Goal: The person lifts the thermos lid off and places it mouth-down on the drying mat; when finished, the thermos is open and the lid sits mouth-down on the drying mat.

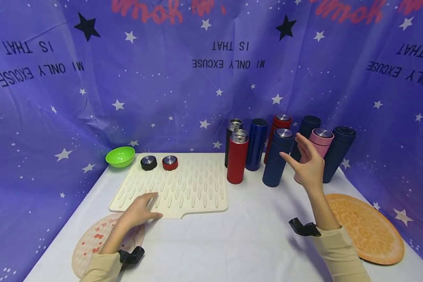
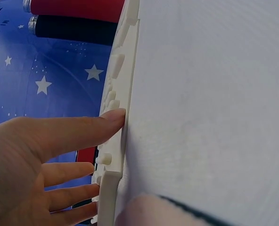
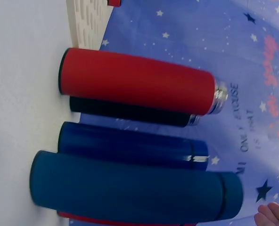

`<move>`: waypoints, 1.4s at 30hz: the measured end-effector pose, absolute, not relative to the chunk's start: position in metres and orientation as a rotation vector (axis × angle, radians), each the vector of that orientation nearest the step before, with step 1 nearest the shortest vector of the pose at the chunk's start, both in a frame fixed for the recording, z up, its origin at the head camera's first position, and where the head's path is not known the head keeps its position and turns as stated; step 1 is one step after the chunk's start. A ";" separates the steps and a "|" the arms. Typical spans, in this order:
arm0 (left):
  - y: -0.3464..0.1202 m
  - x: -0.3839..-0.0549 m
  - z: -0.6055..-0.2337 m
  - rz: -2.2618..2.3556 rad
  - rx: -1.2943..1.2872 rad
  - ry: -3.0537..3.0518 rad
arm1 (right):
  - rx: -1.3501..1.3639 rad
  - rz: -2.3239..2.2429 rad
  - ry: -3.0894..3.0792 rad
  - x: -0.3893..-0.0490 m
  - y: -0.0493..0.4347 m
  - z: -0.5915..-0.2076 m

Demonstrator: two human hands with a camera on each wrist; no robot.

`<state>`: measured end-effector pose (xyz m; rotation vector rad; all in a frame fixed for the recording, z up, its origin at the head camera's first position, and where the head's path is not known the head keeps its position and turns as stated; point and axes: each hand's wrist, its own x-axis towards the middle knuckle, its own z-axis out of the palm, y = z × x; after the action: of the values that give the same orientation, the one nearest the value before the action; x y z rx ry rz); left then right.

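My left hand (image 1: pixel 139 211) hovers at the front left of a cream ridged drying mat (image 1: pixel 197 184), thumb and fingers spread with nothing between them. In the left wrist view its thumb (image 2: pixel 83 134) overlaps the mat's edge; contact is hard to tell. A black lid (image 1: pixel 149 163) and a red lid (image 1: pixel 170 163) lie on the mat's far left. My right hand (image 1: pixel 310 168) is raised beside a capped matte blue thermos (image 1: pixel 277 160), fingers apart and holding nothing. A pink thermos (image 1: pixel 322 143) stands partly hidden behind that hand. Left of these stands a lidless red thermos (image 1: pixel 237 160).
Behind the red thermos is a lidless black thermos (image 3: pixel 130 111). A glossy blue thermos (image 1: pixel 256 145), another red one (image 1: pixel 281 120) and dark ones (image 1: pixel 338 152) stand nearby. A green bowl (image 1: pixel 120 157) sits far left; round mats, one pink (image 1: pixel 88 243) and one orange (image 1: pixel 366 231), flank the arms.
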<state>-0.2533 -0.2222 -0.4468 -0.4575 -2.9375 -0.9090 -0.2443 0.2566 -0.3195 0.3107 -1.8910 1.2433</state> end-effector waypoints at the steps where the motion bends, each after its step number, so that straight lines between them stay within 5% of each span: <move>1: -0.222 -0.253 -0.448 -0.906 -0.455 -2.939 | 0.290 1.265 -1.880 -0.246 0.258 -0.321; 17: -0.226 -0.251 -0.449 -0.884 -0.470 -2.943 | 0.073 1.538 -1.968 -0.311 0.299 -0.394; 42: -0.225 -0.253 -0.449 -0.900 -0.494 -2.932 | -0.083 1.587 -2.173 -0.325 0.301 -0.423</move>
<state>-0.2534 -0.2247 -0.4489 -0.4942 -2.9321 -0.9003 -0.3249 0.3006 -0.4233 -0.0830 -2.1732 1.5865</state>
